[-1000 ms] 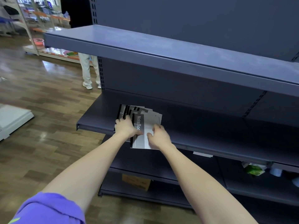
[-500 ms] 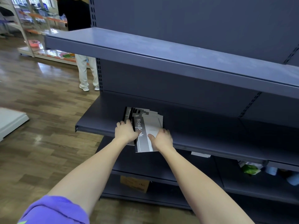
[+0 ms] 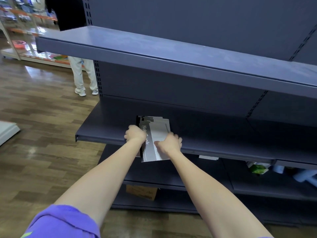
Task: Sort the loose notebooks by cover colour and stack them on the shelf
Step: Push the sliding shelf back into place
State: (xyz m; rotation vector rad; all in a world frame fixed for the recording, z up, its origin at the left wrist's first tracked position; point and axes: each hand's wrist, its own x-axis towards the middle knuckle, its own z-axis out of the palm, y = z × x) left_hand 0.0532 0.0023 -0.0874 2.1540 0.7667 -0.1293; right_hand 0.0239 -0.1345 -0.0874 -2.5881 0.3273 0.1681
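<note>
Shelving unit (image 3: 188, 79): dark blue-grey metal, several tiers; the hands work at the middle tier, under an upper tier that overhangs it, so I would keep lifts low.
Shelf (image 3: 106, 127): the middle tier; its front lip runs under both wrists. The stack sits at its front left part and partly overhangs the lip.
Floor (image 3: 34, 134): wood-pattern planks directly below the overhanging edge; anything that slips off the lip would likely land there.
Notebooks (image 3: 158, 134): a small, slightly fanned stack of grey, white and black covers, the top one grey with white lettering. Their near ends stick out past the shelf lip, their far ends lie on the shelf.
Left hand (image 3: 135, 134): its grip is closed on the left edge of the stack, fingers curled over the dark spines.
Right hand (image 3: 169, 143): grasps the right near part of the top cover, thumb on top and fingers curled at the edge; slightly blurred.
Step in hand, as I judge it: squaring the grey group and seating it on the shelf.
How to do it well: press both side edges inward together, tap the spines flush, then slide the whole stack back until nothing overhangs the lip.
Risk: the thin covers may fan apart if only one side is pushed.
</note>
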